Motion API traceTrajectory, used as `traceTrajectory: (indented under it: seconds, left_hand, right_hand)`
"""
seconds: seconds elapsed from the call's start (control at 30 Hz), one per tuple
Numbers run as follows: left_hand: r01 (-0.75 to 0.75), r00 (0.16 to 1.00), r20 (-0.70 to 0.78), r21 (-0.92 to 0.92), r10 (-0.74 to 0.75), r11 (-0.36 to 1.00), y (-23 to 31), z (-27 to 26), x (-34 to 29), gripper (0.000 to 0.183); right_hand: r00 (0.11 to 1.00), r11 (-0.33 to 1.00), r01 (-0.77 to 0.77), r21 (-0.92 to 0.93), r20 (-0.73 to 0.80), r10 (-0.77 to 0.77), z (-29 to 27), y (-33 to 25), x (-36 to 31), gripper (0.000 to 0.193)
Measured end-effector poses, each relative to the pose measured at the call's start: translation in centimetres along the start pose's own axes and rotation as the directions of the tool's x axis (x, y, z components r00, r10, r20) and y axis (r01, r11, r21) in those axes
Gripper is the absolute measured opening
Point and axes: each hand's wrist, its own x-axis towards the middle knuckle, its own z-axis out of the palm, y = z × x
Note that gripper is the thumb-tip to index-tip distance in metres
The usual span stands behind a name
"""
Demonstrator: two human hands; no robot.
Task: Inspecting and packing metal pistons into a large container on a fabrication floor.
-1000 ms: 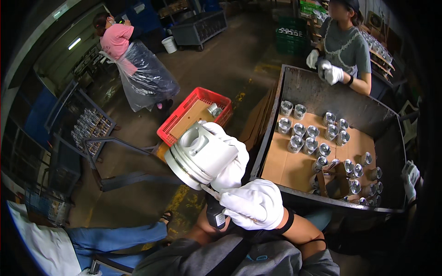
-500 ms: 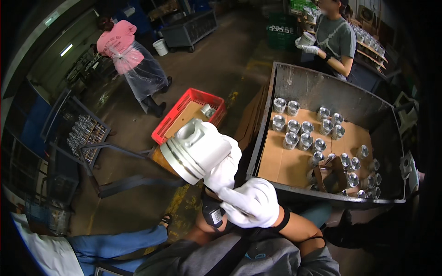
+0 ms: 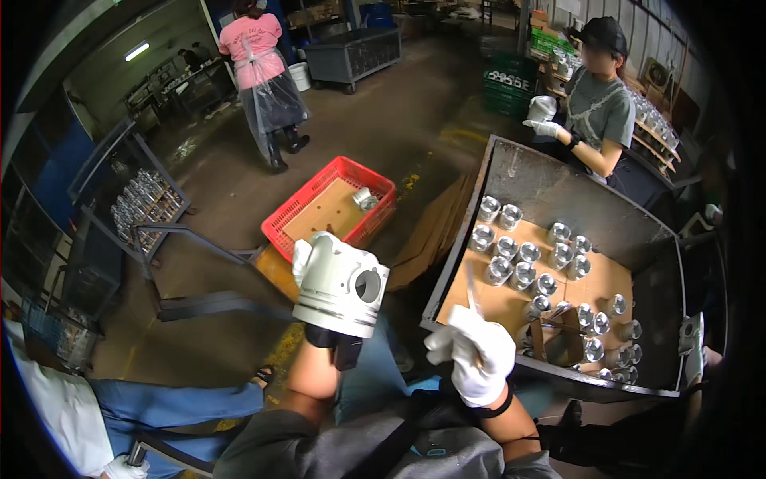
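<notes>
The left hand (image 3: 301, 263) holds a silver piston (image 3: 337, 291) up in the air, near the red box (image 3: 383, 214). The piston hides most of that hand, so I cannot see all its fingers. The right hand (image 3: 482, 355) is curled around a thin stick (image 3: 471, 290) by the bin's (image 3: 550, 180) corner. The stick looks blurry.

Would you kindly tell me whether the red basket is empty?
The red basket is not empty: at least one metal piston lies toward its right end, beside bare cardboard.
</notes>
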Motion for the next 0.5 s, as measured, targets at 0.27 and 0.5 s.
traceTrajectory:
  seconds: [0.27, 0.5]
  left_hand:
    - [-0.213, 0.971, 0.218, 0.975, -0.102, 0.065, 3.3, 1.6, 0.1, 0.042]
    - [-0.161, 0.884, 0.155, 0.987, -0.440, 0.025, 1.4, 4.1, 1.3, 0.061]
  right_hand:
    - [0.916, 0.940, -0.275, -0.203, 0.243, 0.321, -0.2, 0.7, 3.0, 0.112]
    - [0.941, 0.926, -0.018, -0.376, 0.307, 0.143, 0.1, 1.2, 3.1, 0.105]
